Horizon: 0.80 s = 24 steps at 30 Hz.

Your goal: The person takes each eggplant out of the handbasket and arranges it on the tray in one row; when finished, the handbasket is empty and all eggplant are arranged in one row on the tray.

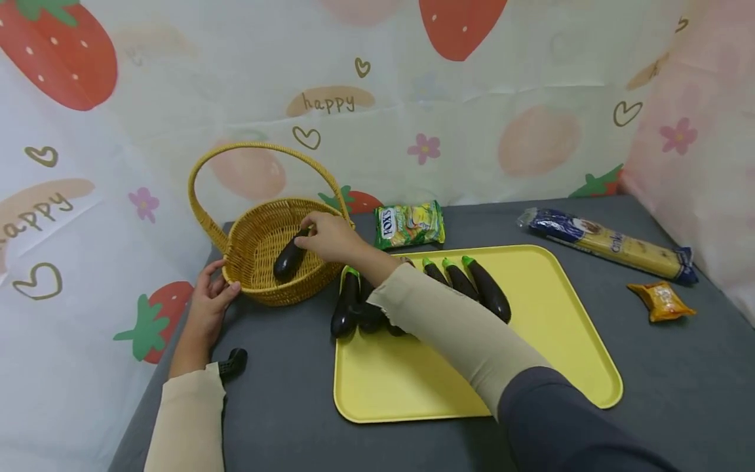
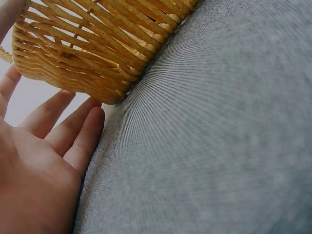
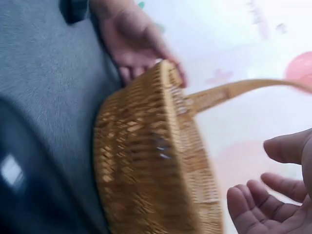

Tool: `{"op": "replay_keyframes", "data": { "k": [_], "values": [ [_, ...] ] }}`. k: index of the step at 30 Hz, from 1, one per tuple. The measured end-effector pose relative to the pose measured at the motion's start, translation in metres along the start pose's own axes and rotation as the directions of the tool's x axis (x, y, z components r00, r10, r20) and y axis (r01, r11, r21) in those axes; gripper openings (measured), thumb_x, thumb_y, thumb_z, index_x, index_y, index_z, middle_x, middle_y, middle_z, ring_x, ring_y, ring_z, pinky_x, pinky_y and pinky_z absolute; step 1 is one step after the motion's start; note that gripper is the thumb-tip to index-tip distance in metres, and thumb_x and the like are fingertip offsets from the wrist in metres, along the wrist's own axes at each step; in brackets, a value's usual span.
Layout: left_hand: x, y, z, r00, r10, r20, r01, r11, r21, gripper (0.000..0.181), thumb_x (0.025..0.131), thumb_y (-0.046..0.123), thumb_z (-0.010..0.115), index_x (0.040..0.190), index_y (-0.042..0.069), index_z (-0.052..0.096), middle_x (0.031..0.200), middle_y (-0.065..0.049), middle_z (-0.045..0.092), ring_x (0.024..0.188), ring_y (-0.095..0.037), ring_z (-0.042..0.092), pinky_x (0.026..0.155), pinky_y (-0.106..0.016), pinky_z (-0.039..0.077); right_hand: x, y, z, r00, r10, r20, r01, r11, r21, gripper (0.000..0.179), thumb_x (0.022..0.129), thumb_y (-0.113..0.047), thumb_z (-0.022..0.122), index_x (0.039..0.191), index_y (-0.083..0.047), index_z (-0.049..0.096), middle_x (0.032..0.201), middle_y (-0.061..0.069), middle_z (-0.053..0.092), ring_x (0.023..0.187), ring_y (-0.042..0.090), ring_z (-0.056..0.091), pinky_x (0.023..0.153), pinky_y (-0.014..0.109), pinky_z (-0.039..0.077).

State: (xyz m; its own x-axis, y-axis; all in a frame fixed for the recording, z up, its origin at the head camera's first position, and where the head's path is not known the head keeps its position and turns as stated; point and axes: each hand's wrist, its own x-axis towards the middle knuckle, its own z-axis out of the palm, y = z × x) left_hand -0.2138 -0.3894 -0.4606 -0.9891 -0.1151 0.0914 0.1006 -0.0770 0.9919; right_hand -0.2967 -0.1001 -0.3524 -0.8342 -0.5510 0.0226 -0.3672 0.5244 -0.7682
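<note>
A woven wicker basket [image 1: 277,295] with a tall handle stands at the back left. My left hand [image 1: 213,298] holds its left rim, thumb over the edge and fingers against the outer wall, as the left wrist view also shows. Inside lies a dark eggplant [image 1: 289,259]. Over the basket is my right hand [image 1: 333,239], by the eggplant's upper end in the head view; in the right wrist view its thumb and loosely bent fingers [image 3: 258,200] are apart with nothing between them. Several eggplants [image 1: 488,288] with green stems lie on the yellow tray [image 1: 413,387], partly hidden by my right forearm.
Behind the tray lies a green FOX'S candy bag [image 1: 409,224]. Toward the right are a long pasta packet [image 1: 613,246] and a small orange snack packet [image 1: 660,300]. A printed cloth [image 1: 377,151] backs the grey table [image 1: 283,393].
</note>
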Motion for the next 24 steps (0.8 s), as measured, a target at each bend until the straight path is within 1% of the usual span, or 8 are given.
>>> {"op": "replay_keyframes", "data": {
  "k": [7,10,12,14,16,18,20,24],
  "values": [
    [-0.002,-0.002,0.002,0.997,0.066,0.050,-0.065,0.997,-0.035,0.054,0.097,0.001,0.057,0.143,0.012,0.033,0.135,-0.005,0.052,0.114,-0.009,0.056,0.087,-0.019,0.045,0.040,-0.002,0.053,0.995,0.000,0.100,0.019,0.980,-0.197,0.039,0.100,-0.031,0.057,0.134,-0.013,0.055,0.111,-0.002,0.064,0.087,0.008,0.060,0.077,0.025,0.047],
    [-0.002,-0.001,0.001,0.996,0.080,0.045,-0.080,0.997,-0.010,0.053,0.097,0.004,0.058,0.143,0.012,0.032,0.138,-0.007,0.051,0.115,-0.008,0.056,0.087,-0.019,0.045,0.052,-0.006,0.067,0.993,0.005,0.114,0.030,0.953,-0.302,0.047,0.098,-0.038,0.059,0.139,-0.017,0.052,0.126,-0.002,0.059,0.103,0.012,0.059,0.088,0.029,0.045],
    [-0.002,-0.001,0.001,0.997,0.075,0.034,-0.075,0.997,0.002,0.053,0.097,0.005,0.059,0.143,0.012,0.033,0.140,-0.008,0.050,0.115,-0.009,0.056,0.087,-0.019,0.045,0.058,-0.008,0.074,0.992,0.022,0.122,0.030,0.912,-0.410,0.054,0.096,-0.046,0.058,0.143,-0.022,0.048,0.139,-0.004,0.050,0.120,0.014,0.051,0.099,0.032,0.039],
    [-0.002,-0.001,0.000,0.997,0.063,0.034,-0.064,0.998,0.021,0.053,0.097,0.006,0.059,0.143,0.013,0.033,0.140,-0.009,0.050,0.116,-0.009,0.055,0.087,-0.019,0.044,0.061,-0.010,0.080,0.989,0.043,0.144,0.043,0.838,-0.544,0.059,0.096,-0.053,0.054,0.147,-0.026,0.042,0.147,-0.004,0.041,0.133,0.016,0.039,0.107,0.035,0.031],
    [-0.003,-0.001,0.000,0.998,0.056,0.038,-0.057,0.998,0.016,0.053,0.097,0.005,0.059,0.142,0.014,0.033,0.140,-0.008,0.050,0.116,-0.010,0.055,0.088,-0.019,0.044,0.062,-0.011,0.084,0.983,0.071,0.168,0.054,0.768,-0.639,0.061,0.096,-0.057,0.049,0.149,-0.030,0.038,0.152,-0.003,0.033,0.138,0.019,0.032,0.109,0.038,0.028],
    [-0.003,-0.002,-0.001,0.997,0.056,0.046,-0.056,0.998,0.012,0.052,0.098,0.005,0.058,0.142,0.014,0.032,0.138,-0.007,0.051,0.116,-0.009,0.055,0.088,-0.018,0.044,0.062,-0.012,0.086,0.979,0.099,0.178,0.052,0.724,-0.687,0.060,0.097,-0.059,0.045,0.150,-0.034,0.036,0.154,0.001,0.028,0.138,0.022,0.030,0.108,0.040,0.029],
    [-0.003,-0.002,-0.001,0.997,0.065,0.053,-0.065,0.998,-0.007,0.052,0.098,0.003,0.056,0.143,0.014,0.032,0.137,-0.006,0.051,0.115,-0.009,0.056,0.088,-0.018,0.044,0.062,-0.013,0.086,0.975,0.146,0.168,0.012,0.719,-0.695,0.058,0.097,-0.060,0.043,0.150,-0.037,0.034,0.155,0.004,0.024,0.137,0.026,0.030,0.105,0.040,0.032],
    [-0.002,-0.002,-0.001,0.996,0.075,0.051,-0.074,0.997,-0.021,0.052,0.098,0.001,0.055,0.143,0.013,0.032,0.135,-0.004,0.053,0.113,-0.008,0.057,0.087,-0.018,0.045,0.062,-0.014,0.084,0.960,0.249,0.127,-0.119,0.773,-0.623,0.060,0.099,-0.057,0.042,0.152,-0.036,0.028,0.156,0.010,0.017,0.129,0.026,0.041,0.092,0.035,0.044]
  ]
}}
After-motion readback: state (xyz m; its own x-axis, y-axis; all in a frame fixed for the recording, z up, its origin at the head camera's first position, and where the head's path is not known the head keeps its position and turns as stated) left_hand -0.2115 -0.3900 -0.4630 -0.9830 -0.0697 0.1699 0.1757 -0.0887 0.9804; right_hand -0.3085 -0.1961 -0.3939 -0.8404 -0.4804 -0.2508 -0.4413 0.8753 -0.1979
